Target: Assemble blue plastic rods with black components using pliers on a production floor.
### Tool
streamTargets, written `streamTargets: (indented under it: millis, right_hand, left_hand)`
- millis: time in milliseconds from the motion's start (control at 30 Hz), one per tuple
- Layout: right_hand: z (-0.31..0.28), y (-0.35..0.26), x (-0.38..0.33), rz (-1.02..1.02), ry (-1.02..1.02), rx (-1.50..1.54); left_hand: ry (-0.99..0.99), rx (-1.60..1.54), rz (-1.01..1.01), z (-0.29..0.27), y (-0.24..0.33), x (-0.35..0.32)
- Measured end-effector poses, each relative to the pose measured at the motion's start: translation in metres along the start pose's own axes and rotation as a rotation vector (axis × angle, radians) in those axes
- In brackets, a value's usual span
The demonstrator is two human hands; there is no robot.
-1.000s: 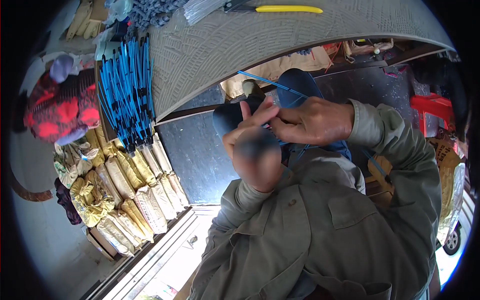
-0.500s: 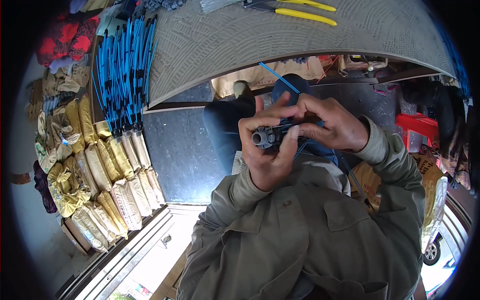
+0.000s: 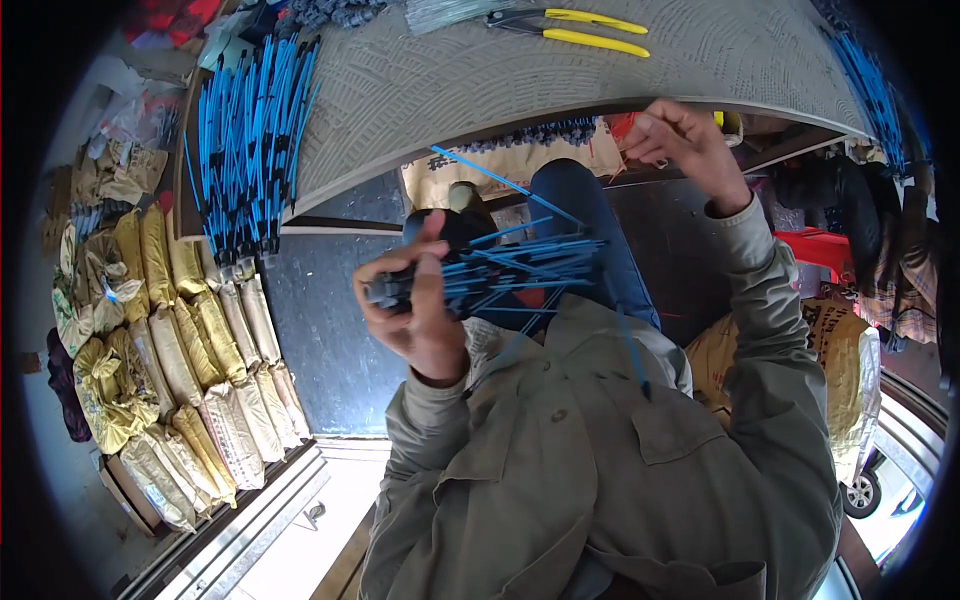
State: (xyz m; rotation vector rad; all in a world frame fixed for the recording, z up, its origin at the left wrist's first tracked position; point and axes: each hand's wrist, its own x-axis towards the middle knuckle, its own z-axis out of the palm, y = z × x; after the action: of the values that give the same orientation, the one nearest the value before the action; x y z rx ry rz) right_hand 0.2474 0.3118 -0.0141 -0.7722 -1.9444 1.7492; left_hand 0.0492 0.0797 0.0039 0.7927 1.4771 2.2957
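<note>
In the head view, the left hand [image 3: 420, 310] is closed in a fist around the dark butt ends of a bundle of blue cable ties [image 3: 510, 272], whose thin tails fan out toward 3 o'clock over the person's lap and olive jacket [image 3: 600, 470]; one loose tie slants up toward 10 o'clock from the fan. The right hand [image 3: 685, 140] is raised well apart at 1 o'clock, at the curved edge of the grey textured tabletop [image 3: 450, 90], fingers curled with thumb and forefinger pressed together; whether they pinch anything I cannot tell. On the tabletop at 12 o'clock lie yellow-handled pliers [image 3: 580, 28]. At 10 o'clock a row of blue cable ties [image 3: 245, 140] lies spread across the table's left edge. At 8 o'clock, tan and yellow sacks [image 3: 180, 340] are packed side by side on the floor.
</note>
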Motion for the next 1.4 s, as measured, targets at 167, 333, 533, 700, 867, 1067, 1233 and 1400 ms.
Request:
streamTargets:
  millis: [167, 333, 533, 700, 867, 1067, 1233, 1400]
  right_hand:
    - [0.034, -0.015, 0.014, -0.227, -0.237, -0.299]
    - [0.071, -0.008, 0.028, -0.388, -0.269, -0.916]
    - [0.022, -0.029, 0.062, -0.735, 0.514, -0.938]
    - [-0.009, -0.016, 0.084, -0.600, 0.384, -1.249]
    - [0.106, -0.040, 0.018, -0.480, -0.079, -0.116]
    - [0.196, -0.048, 0.002, -0.300, -0.434, 0.279]
    - [0.214, -0.037, 0.007, -0.247, -0.376, 0.404]
    - [0.194, -0.030, 0.008, -0.230, -0.434, 0.420]
  left_hand:
    - [-0.005, 0.030, -0.072, -0.044, 0.017, 0.010]
    - [-0.172, 0.042, -0.072, -0.066, 0.048, 0.018]
    - [-0.439, 0.205, -0.049, -0.067, 0.079, 0.023]
    - [-0.514, 0.260, -0.016, -0.065, 0.084, 0.014]
    - [-0.434, 0.305, -0.013, -0.066, 0.074, 0.007]
    - [-0.453, 0.408, -0.079, -0.054, 0.063, 0.024]
    - [-0.433, 0.371, -0.160, -0.059, 0.059, 0.034]
    - [-0.419, 0.249, -0.184, -0.074, 0.052, 0.047]
